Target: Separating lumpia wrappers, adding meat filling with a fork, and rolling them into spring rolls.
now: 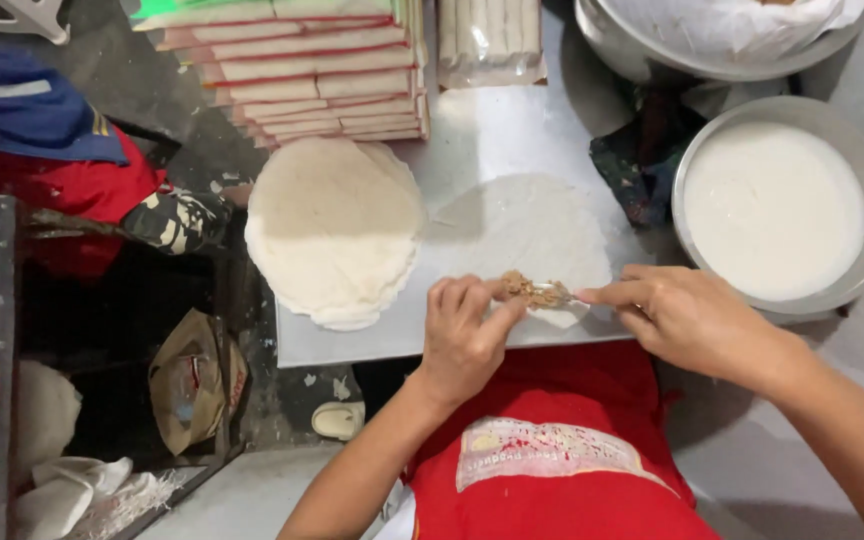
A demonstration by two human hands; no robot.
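The left hand (464, 335) pinches one end of a brown filling strip (535, 292), and the right hand (687, 318) presses fingertips on the other end. The strip lies at 6 o'clock on 1 thin round wrapper (527, 235) spread on the metal surface (492, 130). Pressing too hard could tear the thin sheet. Filling so near the edge could spill out. The wrapper stack (335, 228) sits at 9 o'clock, and the bowl of white liquid (777, 205) at 3 o'clock.

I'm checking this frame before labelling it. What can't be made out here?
Head view:
- Filling: blurred and partly behind the left hand fingers; kind unclear.
- Near edge of wrapper: hidden by both hands; right hand.
- Top bowl: cut off by the frame, contents under white cloth.
- Packets: cut off at the top.
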